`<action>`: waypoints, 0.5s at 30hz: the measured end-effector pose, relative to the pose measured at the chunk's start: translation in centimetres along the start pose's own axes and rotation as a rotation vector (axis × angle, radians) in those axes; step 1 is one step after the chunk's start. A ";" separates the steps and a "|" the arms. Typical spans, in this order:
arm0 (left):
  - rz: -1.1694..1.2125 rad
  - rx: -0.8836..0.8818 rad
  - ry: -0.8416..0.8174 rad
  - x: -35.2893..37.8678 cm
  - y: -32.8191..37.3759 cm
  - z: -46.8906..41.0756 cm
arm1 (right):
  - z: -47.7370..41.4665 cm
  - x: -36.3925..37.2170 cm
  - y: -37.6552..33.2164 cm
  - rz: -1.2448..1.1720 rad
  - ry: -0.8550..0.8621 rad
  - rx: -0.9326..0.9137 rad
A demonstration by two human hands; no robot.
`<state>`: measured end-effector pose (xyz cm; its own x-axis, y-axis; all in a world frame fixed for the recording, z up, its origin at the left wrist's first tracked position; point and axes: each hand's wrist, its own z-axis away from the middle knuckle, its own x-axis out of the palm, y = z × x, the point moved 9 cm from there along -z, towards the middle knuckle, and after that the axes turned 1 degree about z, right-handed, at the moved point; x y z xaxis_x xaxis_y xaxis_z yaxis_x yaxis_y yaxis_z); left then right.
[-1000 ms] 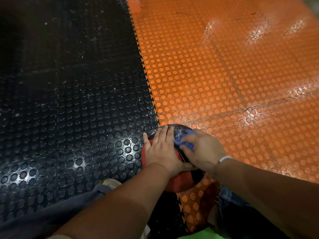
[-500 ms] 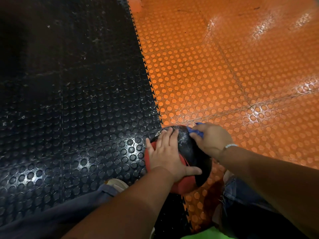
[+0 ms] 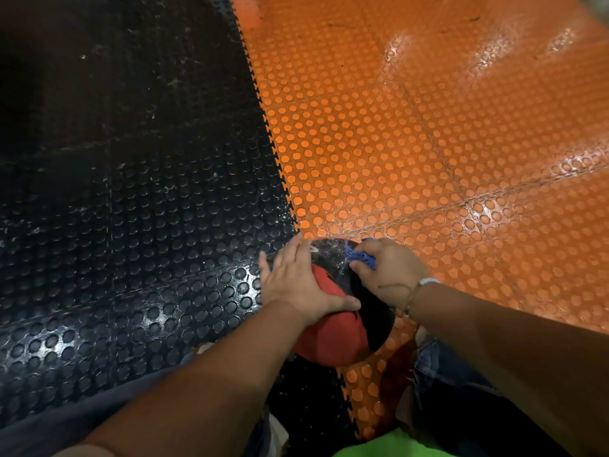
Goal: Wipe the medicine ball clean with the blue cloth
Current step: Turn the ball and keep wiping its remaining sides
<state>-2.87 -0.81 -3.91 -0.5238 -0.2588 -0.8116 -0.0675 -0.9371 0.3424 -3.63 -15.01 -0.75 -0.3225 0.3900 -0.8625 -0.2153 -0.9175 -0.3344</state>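
I note the medicine ball (image 3: 333,338) on the studded floor (image 3: 395,143), left hand (image 3: 296,285) spread flat on top, right hand (image 3: 389,272) bunching the blue cloth (image 3: 357,255) against its far side; I judge it heavy, firm, possibly slick there, best braced from above.

ball: your medicine ball (image 3: 333,338) sits on the mat seam (image 3: 273,150), just ahead of your legs | left hand (image 3: 296,285): flat on the ball's upper left | right hand (image 3: 389,275): on the ball's far right, holding the cloth (image 3: 357,255) against it | floor: left studded mat (image 3: 131,225) left of the ball, right studded mat (image 3: 428,143) right of and beyond it
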 end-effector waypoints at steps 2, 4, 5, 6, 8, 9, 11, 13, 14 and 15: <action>-0.019 -0.021 -0.058 0.9 -0.8 0.4 | 1.1 -0.4 -1.4 -0.017 0.027 -0.049; -0.018 -0.015 -0.061 1.5 -1.2 0.4 | 2.3 -0.4 -4.1 0.056 0.055 -0.171; -0.018 -0.009 -0.055 1.6 -1.3 0.4 | 2.8 0.3 -5.5 0.101 0.034 -0.250; -0.016 -0.005 -0.057 1.7 -1.4 0.4 | 3.0 0.8 -6.3 0.143 0.004 -0.313; -0.004 -0.003 -0.075 1.8 -1.5 0.6 | 1.6 0.9 -5.3 0.186 -0.015 -0.282; 0.007 -0.006 -0.079 1.9 -1.5 0.6 | 0.4 0.5 -3.9 0.169 0.003 -0.197; 0.023 -0.015 -0.083 2.0 -1.4 0.5 | -1.3 -0.4 -1.8 0.154 0.055 -0.059; 0.037 -0.018 -0.079 2.0 -1.3 0.3 | -1.2 0.0 -2.9 0.192 0.042 -0.117; 0.044 -0.012 -0.078 2.0 -1.3 0.1 | -0.4 0.6 -4.3 0.205 0.017 -0.218; 0.051 -0.003 -0.080 2.0 -1.3 0.0 | 0.9 1.3 -5.7 0.231 -0.027 -0.333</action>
<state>-3.88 -0.10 -6.00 -0.5924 -0.2869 -0.7528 -0.0367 -0.9238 0.3810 -3.65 -9.18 0.41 -0.3526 0.1684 -0.9205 0.1750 -0.9545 -0.2416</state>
